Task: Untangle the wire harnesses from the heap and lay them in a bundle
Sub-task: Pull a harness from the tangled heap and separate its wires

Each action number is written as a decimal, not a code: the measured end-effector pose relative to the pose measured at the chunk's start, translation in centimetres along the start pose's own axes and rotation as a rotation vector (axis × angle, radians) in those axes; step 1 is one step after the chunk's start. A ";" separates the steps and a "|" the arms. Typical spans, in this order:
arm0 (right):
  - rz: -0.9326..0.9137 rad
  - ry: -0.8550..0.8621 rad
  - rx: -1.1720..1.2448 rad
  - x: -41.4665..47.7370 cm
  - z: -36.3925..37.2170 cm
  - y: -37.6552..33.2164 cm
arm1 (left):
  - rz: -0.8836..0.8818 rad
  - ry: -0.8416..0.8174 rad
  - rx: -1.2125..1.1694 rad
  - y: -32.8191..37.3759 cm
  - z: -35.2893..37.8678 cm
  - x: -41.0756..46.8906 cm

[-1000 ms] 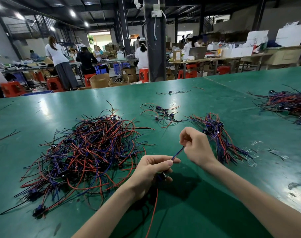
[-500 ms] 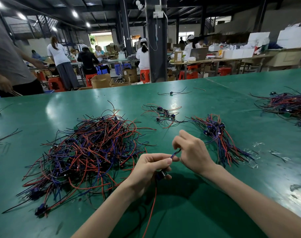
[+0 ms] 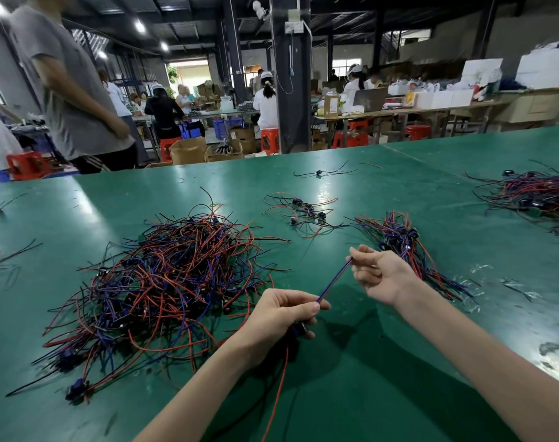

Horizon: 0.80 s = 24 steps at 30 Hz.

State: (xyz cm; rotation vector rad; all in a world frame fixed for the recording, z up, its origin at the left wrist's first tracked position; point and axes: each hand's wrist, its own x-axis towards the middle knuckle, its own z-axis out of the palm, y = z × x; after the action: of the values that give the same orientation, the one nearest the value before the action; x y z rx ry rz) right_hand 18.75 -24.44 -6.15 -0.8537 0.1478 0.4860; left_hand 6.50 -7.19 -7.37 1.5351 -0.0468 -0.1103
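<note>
Currently, the left hand [image 3: 281, 317] pinches the blue wire [image 3: 334, 280] of one harness between thumb and forefinger, with its lower fingers curled round the dark connector [image 3: 299, 330]. A red wire [image 3: 279, 387] trails from that hand toward the near edge of the green table [image 3: 399, 393]. The right hand [image 3: 378, 275] pinches the far end of the blue wire, which runs straight above the table between the tangled heap [image 3: 163, 282] on the left and the laid bundle [image 3: 409, 247] on the right.
</note>
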 end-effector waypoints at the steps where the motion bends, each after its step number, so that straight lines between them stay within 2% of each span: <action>1: -0.007 -0.002 -0.010 0.0 0.0 0.1 | -0.007 -0.003 0.015 -0.1 0.1 0.0; 7: -0.131 -0.007 -0.111 0.3 0.4 1.0 | -0.004 0.064 0.019 0.0 0.2 0.0; 13: 0.012 -0.120 -0.122 0.0 0.8 1.9 | 0.007 0.133 0.000 -0.1 0.1 0.3; 17: 0.139 -0.177 0.038 -0.1 1.1 2.0 | 0.015 0.136 -0.020 -0.2 0.1 0.2; 24: 0.119 -0.196 -0.019 -0.3 1.0 2.1 | 0.007 0.108 -0.001 -0.4 0.1 0.3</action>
State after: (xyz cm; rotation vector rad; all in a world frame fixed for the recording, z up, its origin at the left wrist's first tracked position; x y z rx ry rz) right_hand 17.41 -22.60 -6.88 -0.8136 0.0145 0.6807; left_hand 6.76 -7.30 -7.81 1.5370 0.0332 -0.0219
